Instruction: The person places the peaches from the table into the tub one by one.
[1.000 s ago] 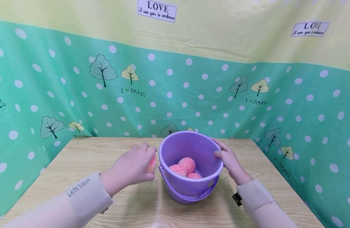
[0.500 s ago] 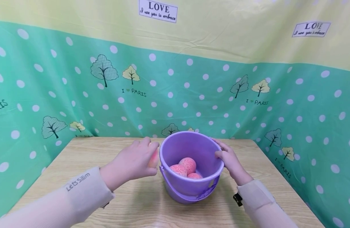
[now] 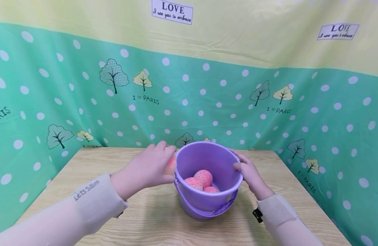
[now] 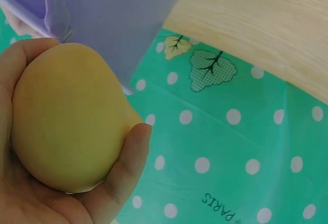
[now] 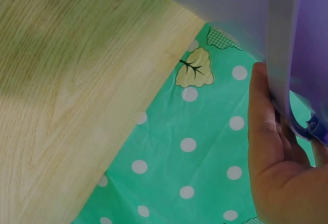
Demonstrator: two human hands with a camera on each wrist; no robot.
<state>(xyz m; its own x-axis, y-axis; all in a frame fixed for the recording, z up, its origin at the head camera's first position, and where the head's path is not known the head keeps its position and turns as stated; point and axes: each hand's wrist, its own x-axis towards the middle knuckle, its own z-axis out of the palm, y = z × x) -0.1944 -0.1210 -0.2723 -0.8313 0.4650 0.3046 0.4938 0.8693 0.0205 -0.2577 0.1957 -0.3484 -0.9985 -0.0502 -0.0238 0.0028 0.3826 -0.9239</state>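
My left hand [image 3: 147, 167] grips a peach [image 3: 171, 165] at the left rim of a purple bucket [image 3: 204, 205]. In the left wrist view the peach [image 4: 69, 116] is smooth and yellow with a pointed tip, fingers and thumb curled round it. The head view shows its pinkish side, mostly covered by the hand. My right hand [image 3: 251, 177] holds the bucket's right rim, fingers outside and thumb over the edge; the right wrist view shows fingers against the bucket wall [image 5: 230, 8]. Inside lie three round pink-speckled fruits [image 3: 203, 178], the front one partly hidden by the rim.
The bucket stands on a light wood-grain table [image 3: 115, 157]. Its purple handle [image 3: 192, 208] hangs down at the front. A green and yellow curtain [image 3: 207, 112] printed with dots and trees surrounds the table at the back and sides.
My left hand has moved right and slightly up with the peach, from just beside the bucket to its left rim. The right hand and the bucket stay nearly still.
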